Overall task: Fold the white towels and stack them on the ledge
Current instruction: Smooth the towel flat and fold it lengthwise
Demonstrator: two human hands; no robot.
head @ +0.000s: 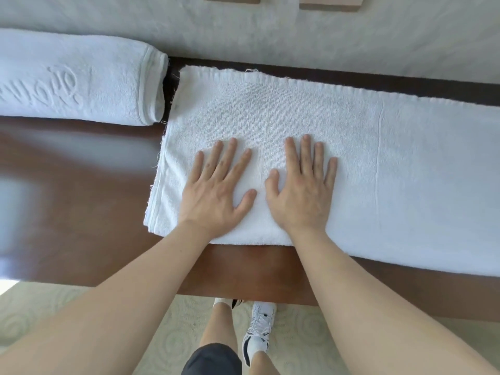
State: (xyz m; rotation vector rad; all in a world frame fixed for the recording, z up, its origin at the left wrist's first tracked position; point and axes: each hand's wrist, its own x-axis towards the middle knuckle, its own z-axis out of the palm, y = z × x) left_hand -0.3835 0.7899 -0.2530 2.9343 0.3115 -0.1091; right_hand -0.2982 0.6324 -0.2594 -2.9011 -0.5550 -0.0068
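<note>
A long white towel [365, 163], folded lengthwise, lies across the dark brown wooden ledge [81, 207] and runs off the right edge of view. My left hand [216, 190] and my right hand [303, 190] press flat on its left part, side by side, fingers straight and spread. A second white towel [75, 77], folded thick and with an embossed script on top, lies on the ledge at the upper left, a narrow gap away from the long one.
A pale textured wall [297, 36] rises right behind the ledge, with two wooden frames [330, 2] at the top. The ledge's front edge runs near my legs; patterned carpet [67, 315] and my white shoe [259, 328] lie below.
</note>
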